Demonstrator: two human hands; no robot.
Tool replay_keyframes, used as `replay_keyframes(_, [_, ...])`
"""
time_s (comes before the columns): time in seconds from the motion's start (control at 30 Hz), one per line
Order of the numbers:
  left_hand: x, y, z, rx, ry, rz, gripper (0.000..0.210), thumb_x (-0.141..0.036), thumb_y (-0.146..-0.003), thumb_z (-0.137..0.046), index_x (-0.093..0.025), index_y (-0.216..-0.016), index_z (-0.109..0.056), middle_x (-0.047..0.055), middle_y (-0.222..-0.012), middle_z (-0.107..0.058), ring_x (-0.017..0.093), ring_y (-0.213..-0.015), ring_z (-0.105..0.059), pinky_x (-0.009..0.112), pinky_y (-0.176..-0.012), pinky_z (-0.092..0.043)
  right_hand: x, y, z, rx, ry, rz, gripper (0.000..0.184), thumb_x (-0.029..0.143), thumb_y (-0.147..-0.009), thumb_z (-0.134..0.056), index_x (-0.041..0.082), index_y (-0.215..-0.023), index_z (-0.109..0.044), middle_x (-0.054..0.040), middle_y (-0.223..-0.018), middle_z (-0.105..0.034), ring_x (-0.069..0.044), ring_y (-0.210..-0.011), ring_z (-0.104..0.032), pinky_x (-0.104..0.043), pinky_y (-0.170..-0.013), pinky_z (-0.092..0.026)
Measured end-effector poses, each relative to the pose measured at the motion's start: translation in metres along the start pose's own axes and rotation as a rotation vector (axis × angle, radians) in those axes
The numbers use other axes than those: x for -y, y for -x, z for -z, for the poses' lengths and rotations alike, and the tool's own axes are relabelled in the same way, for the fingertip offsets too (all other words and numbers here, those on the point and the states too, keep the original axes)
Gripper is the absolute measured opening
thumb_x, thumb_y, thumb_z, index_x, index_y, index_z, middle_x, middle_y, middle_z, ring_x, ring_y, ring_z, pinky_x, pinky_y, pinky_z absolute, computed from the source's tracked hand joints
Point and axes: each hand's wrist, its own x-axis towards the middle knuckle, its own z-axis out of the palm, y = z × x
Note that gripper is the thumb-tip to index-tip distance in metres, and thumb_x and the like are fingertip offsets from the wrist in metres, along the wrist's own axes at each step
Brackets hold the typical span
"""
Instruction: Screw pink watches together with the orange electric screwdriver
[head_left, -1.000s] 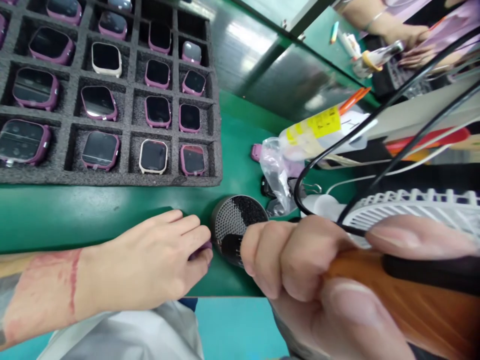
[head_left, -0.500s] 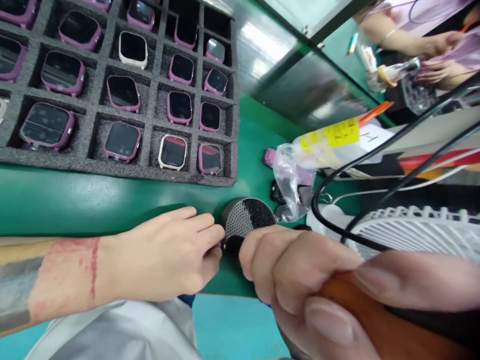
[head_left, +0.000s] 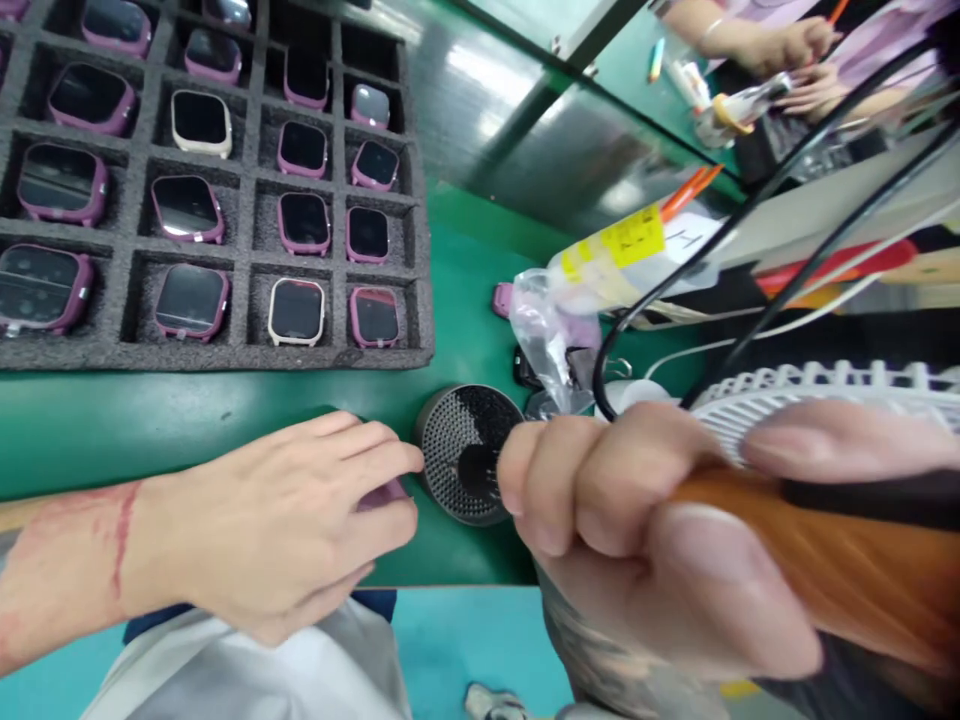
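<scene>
My left hand (head_left: 300, 520) is closed around a purple smartwatch (head_left: 384, 494), mostly hidden under the fingers, just above the green bench. My right hand (head_left: 637, 530) grips an electric screwdriver (head_left: 847, 545) with an orange-brown body and a black strip. Its black nose (head_left: 478, 470) is over a round dark dish (head_left: 444, 440) with a perforated top. Small black pieces, probably screws, cover part of that top. Whether the nose touches them I cannot tell. Up on the left, a grey foam tray (head_left: 251, 355) holds smartwatches in purple and cream cases.
Behind the dish lie a clear plastic bag (head_left: 544, 330) and a white bottle with a yellow label (head_left: 611, 245). Black cables (head_left: 675, 290) loop over a white slatted basket (head_left: 795, 385) at right. Across a metal-framed panel, another person's hands (head_left: 795, 70) are at work.
The whole view has shifted, moving the tray left. The screwdriver nose has moved from the dish's near edge to over its perforated top. My left hand now shows the purple watch under its fingers.
</scene>
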Motion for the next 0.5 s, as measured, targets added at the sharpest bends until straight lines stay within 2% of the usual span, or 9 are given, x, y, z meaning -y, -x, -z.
replay_keyframes(0.1, [0.001, 0.002, -0.006, -0.05, -0.095, 0.028, 0.021, -0.035, -0.125, -0.085, -0.018, -0.137, -0.083, 0.012, -0.129, -0.086, 0.032, -0.11, -0.075, 0.048, -0.094, -0.057, -0.01, -0.002, -0.007, 0.06, -0.054, 0.08, 0.027, 0.024, -0.122, -0.083, 0.036, -0.146, -0.08, 0.0086, -0.087, -0.071, -0.013, -0.059, -0.069, -0.038, -0.065, -0.072])
replay_keyframes(0.17, [0.002, 0.003, -0.009, -0.051, -0.106, 0.031, 0.016, -0.028, -0.127, -0.08, -0.018, -0.139, -0.083, 0.01, -0.123, -0.085, 0.03, -0.105, -0.075, 0.047, -0.091, -0.057, -0.017, -0.002, -0.013, 0.072, -0.059, 0.096, 0.03, 0.023, -0.124, -0.08, 0.036, -0.15, -0.079, 0.009, -0.089, -0.07, -0.013, -0.062, -0.071, -0.038, -0.068, -0.073])
replay_keyframes(0.27, [0.002, 0.003, -0.008, -0.056, -0.069, 0.002, 0.019, -0.017, -0.126, -0.076, -0.02, -0.143, -0.085, 0.011, -0.127, -0.086, 0.029, -0.109, -0.077, 0.044, -0.093, -0.059, -0.025, -0.002, -0.022, 0.047, -0.04, 0.099, 0.028, 0.026, -0.124, -0.081, 0.039, -0.15, -0.078, 0.01, -0.085, -0.066, -0.014, -0.06, -0.069, -0.037, -0.061, -0.069])
replay_keyframes(0.4, [0.003, 0.004, -0.005, -0.066, -0.059, -0.015, 0.016, -0.019, -0.127, -0.077, -0.022, -0.139, -0.086, 0.012, -0.132, -0.088, 0.029, -0.119, -0.079, 0.043, -0.098, -0.062, -0.028, -0.003, -0.025, 0.012, -0.017, 0.119, 0.023, 0.029, -0.125, -0.08, 0.04, -0.146, -0.078, 0.0105, -0.081, -0.062, -0.014, -0.057, -0.065, -0.036, -0.056, -0.065])
replay_keyframes(0.43, [0.003, 0.004, -0.005, -0.069, -0.065, -0.012, 0.015, -0.02, -0.128, -0.076, -0.022, -0.138, -0.086, 0.012, -0.13, -0.088, 0.029, -0.119, -0.079, 0.042, -0.099, -0.063, -0.027, -0.003, -0.023, 0.021, -0.003, 0.11, 0.024, 0.031, -0.124, -0.084, 0.041, -0.144, -0.077, 0.0103, -0.081, -0.064, -0.015, -0.057, -0.066, -0.037, -0.057, -0.067])
replay_keyframes(0.5, [0.002, 0.005, -0.007, -0.069, -0.073, -0.012, 0.016, -0.018, -0.13, -0.072, -0.023, -0.137, -0.086, 0.01, -0.125, -0.087, 0.028, -0.116, -0.079, 0.042, -0.097, -0.062, -0.023, 0.0, -0.017, 0.029, 0.044, 0.063, 0.039, 0.036, -0.113, -0.099, 0.043, -0.142, -0.074, 0.009, -0.084, -0.069, -0.018, -0.061, -0.07, -0.042, -0.062, -0.072])
